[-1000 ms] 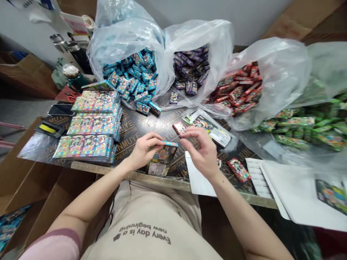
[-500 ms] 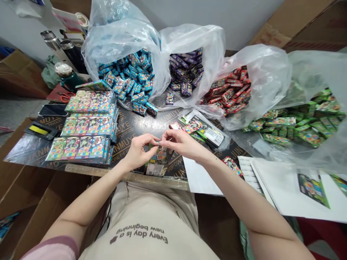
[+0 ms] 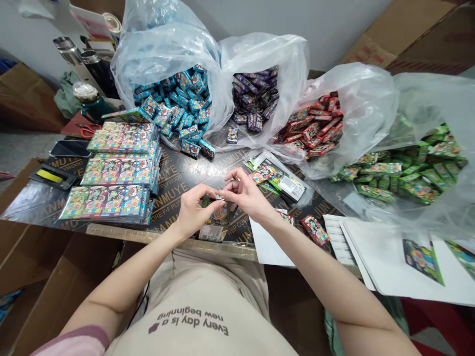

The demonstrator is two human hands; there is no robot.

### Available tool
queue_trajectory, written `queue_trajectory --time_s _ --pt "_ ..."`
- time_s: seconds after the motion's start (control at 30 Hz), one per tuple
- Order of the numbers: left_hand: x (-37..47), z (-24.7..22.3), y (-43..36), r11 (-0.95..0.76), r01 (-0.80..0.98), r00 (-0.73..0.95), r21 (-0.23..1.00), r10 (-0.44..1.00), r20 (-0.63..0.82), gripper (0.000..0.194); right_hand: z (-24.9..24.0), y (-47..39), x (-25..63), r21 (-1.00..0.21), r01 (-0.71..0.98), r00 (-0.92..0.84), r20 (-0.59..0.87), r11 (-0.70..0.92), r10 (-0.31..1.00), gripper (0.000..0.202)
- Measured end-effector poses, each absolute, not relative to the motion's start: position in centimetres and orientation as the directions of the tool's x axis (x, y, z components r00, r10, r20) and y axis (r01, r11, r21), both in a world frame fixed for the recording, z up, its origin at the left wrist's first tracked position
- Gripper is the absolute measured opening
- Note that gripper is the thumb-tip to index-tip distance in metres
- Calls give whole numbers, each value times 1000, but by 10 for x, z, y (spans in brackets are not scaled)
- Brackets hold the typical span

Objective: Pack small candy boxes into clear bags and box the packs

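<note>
At the front middle of the table, my left hand (image 3: 195, 207) pinches the top edge of a printed packet (image 3: 215, 225) with a dark green front, which seems to be in clear film. My right hand (image 3: 247, 195) meets it there, thumb and forefinger closed at the same edge, the other fingers raised. The fingers partly cover the packet's top, so its opening cannot be made out. Beyond my right hand lie flat printed packets in a clear bag (image 3: 293, 188). Small red boxes (image 3: 315, 230) lie by my right forearm.
Stacked printed packs (image 3: 104, 200) stand at left beside a phone (image 3: 70, 148) and a cutter-like black tool (image 3: 52, 176). Across the back, plastic bags spill blue boxes (image 3: 189, 111), purple boxes (image 3: 256, 99), red boxes (image 3: 319, 123) and green boxes (image 3: 419, 168). White paper (image 3: 389, 257) lies at right.
My right hand has shifted slightly right, its outer fingers lifting and spreading. The packet's top edge shows more between the hands. The view has turned slightly.
</note>
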State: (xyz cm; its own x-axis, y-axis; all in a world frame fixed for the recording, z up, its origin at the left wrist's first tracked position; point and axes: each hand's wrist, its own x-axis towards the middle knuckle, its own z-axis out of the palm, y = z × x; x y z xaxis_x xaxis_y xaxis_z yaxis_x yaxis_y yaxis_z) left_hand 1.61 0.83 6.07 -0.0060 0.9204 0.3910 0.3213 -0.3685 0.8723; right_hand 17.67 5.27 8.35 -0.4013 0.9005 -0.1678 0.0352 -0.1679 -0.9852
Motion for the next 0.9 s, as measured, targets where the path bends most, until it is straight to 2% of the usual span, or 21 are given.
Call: queue_trajectory --time_s 0.13,0.2,0.23,0.3,0.37,0.43,0.53,0.6,0.67,0.73,0.8,0.9 --pt "16 44 -1 -181 108 -27 977 982 185 39 72 50 174 -954 -112 -344 -224 -277 912 46" --pt "14 40 -6 -135 56 18 989 991 134 35 66 50 180 -948 -146 -315 -226 -282 922 50" --pt "12 41 -8 -149 86 28 985 989 147 29 62 51 184 -955 -142 -273 -214 -259 938 50" --pt "7 47 -9 -274 238 43 932 961 272 23 51 53 199 -986 -66 -139 -142 -153 980 48" --pt "0 51 -4 -470 413 142 780 879 455 28 38 52 220 -995 100 4 -10 -10 1000 44" --pt "-9 47 4 -611 527 289 591 783 551 35 27 47 244 -944 317 74 126 97 989 38" --pt "-18 19 15 -608 670 412 426 782 468 38 16 27 287 -758 641 94 235 122 967 29" --pt "-22 -7 22 -566 748 474 347 821 317 35 10 13 322 -572 819 140 262 37 955 27" --pt "-25 -29 31 -492 823 447 285 870 210 41 5 -2 363 -375 919 231 258 -123 938 30" --pt "-28 -41 42 -416 867 389 275 909 150 46 2 -19 407 -215 924 360 208 -316 910 36" --pt "-32 -43 57 -350 889 330 295 937 117 49 -1 -36 447 -104 863 505 121 -495 855 46" --pt "-39 -41 85 -289 900 266 326 957 114 51 -7 -56 486 -18 775 631 -10 -631 776 58"
